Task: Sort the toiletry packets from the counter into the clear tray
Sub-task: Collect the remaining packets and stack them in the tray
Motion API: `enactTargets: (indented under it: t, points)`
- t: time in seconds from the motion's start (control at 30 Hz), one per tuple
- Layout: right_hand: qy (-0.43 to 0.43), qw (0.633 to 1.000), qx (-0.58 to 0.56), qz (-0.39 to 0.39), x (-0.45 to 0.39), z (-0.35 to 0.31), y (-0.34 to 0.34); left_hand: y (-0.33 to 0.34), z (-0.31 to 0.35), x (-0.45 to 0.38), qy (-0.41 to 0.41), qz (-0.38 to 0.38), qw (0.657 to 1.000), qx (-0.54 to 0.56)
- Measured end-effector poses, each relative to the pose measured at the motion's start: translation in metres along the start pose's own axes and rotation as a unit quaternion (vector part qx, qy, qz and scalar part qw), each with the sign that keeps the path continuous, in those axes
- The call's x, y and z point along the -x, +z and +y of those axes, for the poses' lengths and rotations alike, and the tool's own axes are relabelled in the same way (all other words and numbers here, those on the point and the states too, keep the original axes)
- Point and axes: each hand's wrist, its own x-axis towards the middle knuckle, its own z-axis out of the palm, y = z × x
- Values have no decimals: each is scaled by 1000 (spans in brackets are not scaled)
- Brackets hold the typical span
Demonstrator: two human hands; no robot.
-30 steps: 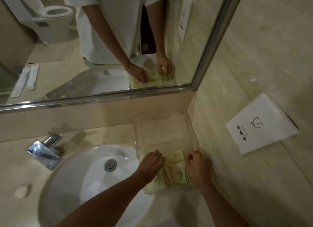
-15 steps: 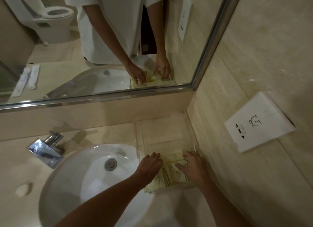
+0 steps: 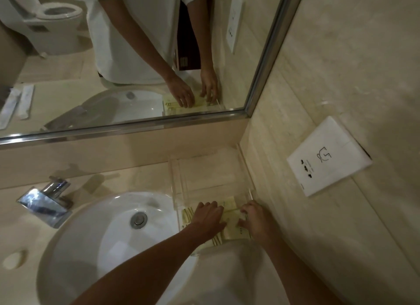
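The sorting is judged to be well advanced. A batch of pale yellow toiletry packets [image 3: 229, 227] is seen lying inside the near end of the clear tray [image 3: 179, 182], directly under and between both hands. The far part of the tray, beyond the fingertips, is seen bare. No loose packets are made out on the desk [image 3: 109, 179] to the left of the hands or around the sink [image 3: 95, 243]; whether any remain out of view cannot be told. What is left appears to be the squaring and spreading of the packets already in the tray.

The left hand [image 3: 208, 219] is laid palm down on the left side of the packets, its fingers straight and pointing away, pressing on them rather than gripping. The right hand [image 3: 255, 222] is set just beside it, at the right wall of the tray, with its fingers bent onto the packets' right edge; whether a packet is actually pinched cannot be told. The hands are held close together but apart, with yellow packet showing between them.
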Motion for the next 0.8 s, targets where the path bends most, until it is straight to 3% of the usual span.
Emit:
enactTargets:
  t: [0.23, 0.53, 0.8]
  points:
    - [-25, 998, -26, -54, -1, 8, 0, 5, 12, -5, 2, -12, 1000, -18]
    - [-67, 997, -20, -20, -2, -6, -14, -19, -21, 11, -24, 35, 999, 8]
    - [-119, 991, 56, 18, -4, -73, -44, -44, -58, 58, -91, 72, 993, 20]
